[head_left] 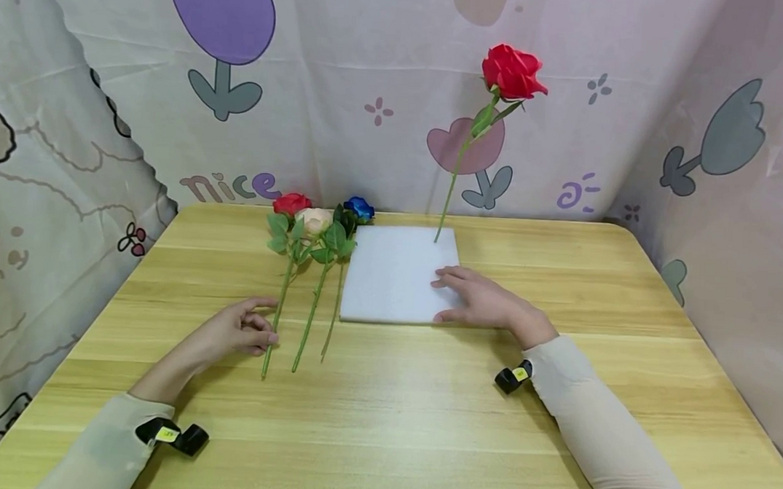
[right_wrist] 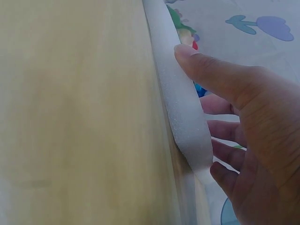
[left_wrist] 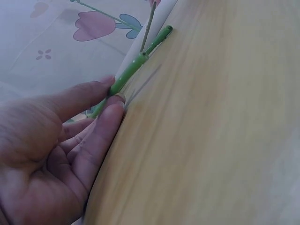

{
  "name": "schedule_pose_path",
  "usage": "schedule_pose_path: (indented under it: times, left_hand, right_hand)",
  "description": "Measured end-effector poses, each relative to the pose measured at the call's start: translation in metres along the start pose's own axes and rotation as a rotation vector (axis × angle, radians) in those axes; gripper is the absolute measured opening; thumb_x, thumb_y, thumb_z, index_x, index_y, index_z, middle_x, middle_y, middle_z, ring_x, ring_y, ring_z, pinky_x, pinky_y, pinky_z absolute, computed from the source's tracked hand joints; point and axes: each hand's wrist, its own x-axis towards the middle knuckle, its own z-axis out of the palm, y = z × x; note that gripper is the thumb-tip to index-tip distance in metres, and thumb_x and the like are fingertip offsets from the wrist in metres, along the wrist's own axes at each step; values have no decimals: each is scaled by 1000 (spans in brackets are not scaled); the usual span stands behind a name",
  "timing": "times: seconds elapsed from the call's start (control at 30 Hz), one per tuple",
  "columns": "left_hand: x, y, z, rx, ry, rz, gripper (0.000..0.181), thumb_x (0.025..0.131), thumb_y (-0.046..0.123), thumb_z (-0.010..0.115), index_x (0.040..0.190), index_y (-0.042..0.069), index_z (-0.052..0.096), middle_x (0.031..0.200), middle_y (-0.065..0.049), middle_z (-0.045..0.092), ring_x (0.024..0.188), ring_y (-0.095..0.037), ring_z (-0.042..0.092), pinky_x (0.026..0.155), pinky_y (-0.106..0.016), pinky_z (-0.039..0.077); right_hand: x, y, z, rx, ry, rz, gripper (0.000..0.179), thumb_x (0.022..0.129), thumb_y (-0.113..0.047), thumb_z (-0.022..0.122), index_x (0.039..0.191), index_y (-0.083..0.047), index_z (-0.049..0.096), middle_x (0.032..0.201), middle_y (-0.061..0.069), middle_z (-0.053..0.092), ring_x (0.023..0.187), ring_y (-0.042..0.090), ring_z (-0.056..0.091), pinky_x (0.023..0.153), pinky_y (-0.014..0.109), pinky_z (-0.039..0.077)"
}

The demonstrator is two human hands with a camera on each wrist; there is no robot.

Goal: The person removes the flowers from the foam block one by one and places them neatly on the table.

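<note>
My left hand (head_left: 230, 330) pinches the lower stem of the leftmost flower, a red rose (head_left: 291, 204), between thumb and fingertips; the green stem (left_wrist: 127, 74) shows close up in the left wrist view. Beside it on the table lie a cream rose (head_left: 315, 221) and a blue rose (head_left: 360, 207). To their right is a flat white foam board (head_left: 390, 277). Another red rose (head_left: 513, 73) stands in the board near its back right corner, leaning right. My right hand (head_left: 487, 300) rests on the board's right edge, its fingers spread; the right wrist view shows the foam's edge (right_wrist: 180, 103).
The wooden table (head_left: 410, 420) ends at the back against a patterned cloth (head_left: 345, 111). Small black cameras sit on both wrists (head_left: 189, 438).
</note>
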Motion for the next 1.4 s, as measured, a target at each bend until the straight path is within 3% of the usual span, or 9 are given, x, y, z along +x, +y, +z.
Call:
schedule_pose_path:
  times: [0.33,1.03,1.4]
  left_hand:
    - [-1,0,0,19,-1,8,84,88,15,75,150,-5,21,100,-19,63,84,-26,66,71,-36,60]
    - [-2,3,1,33,-10,41,77,91,13,72,150,-2,26,101,-20,62,85,-29,65,72,-38,60]
    - [-4,13,-1,40,19,62,71,92,14,70,149,-1,31,104,-22,60,85,-29,66,73,-40,60]
  right_hand:
    - [0,0,1,12,-1,8,70,86,-55,69,140,-15,53,155,6,33,144,29,25,117,45,24]
    - [-1,-1,0,0,-3,11,71,86,-57,68,141,-16,53,155,5,33,144,28,25,117,44,23]
    - [-1,-1,0,9,3,-5,70,86,-55,69,140,-13,53,155,8,34,144,30,25,117,46,23]
